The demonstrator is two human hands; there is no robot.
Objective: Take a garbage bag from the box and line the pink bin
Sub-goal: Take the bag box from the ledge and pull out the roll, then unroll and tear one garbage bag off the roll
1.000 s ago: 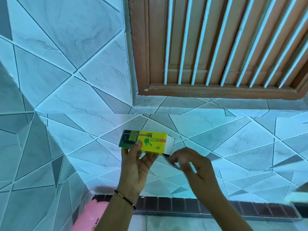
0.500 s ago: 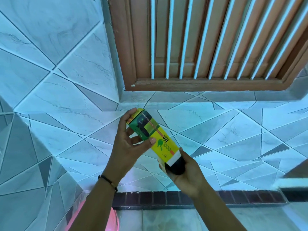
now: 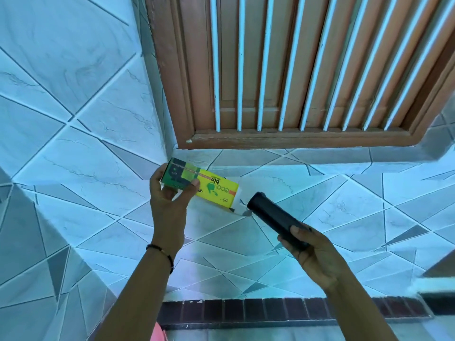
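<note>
The left hand (image 3: 170, 193) held the yellow-green box (image 3: 206, 187) by its dark end, its grip clamped on it. The right hand (image 3: 312, 252) gripped the black bag roll (image 3: 273, 215), fully out, just beside the box's open white flap (image 3: 237, 205). Only a pink sliver of the bin (image 3: 157, 334) showed at the bottom edge.

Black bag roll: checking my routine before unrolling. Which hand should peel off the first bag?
Probably the left hand: it only holds the emptied box, which can go down. The right hand already grips the black bag roll.

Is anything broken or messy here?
Nothing is broken. The yellow box, held by the left hand, has its end flap hanging open because the right hand holds the black bag roll.
</note>
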